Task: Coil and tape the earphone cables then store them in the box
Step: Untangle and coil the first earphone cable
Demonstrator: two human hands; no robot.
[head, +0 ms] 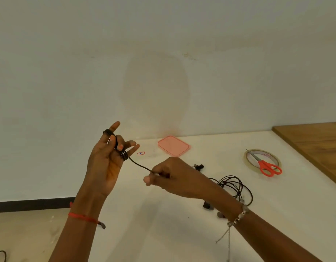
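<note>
Coiling step. Your left hand (pixel 104 163) holds the earphone cable (pixel 138 164) wound round its raised fingers; your right hand (pixel 171 176) pinches the free run taut. Next, probably: more turns, then tape (pixel 249 165). The box (pixel 173 145) lies on the bench (pixel 163 214).

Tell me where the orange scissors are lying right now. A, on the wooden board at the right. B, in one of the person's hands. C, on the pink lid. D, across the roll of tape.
D: the orange scissors rest across the roll of tape on the white table, away from both hands.
</note>
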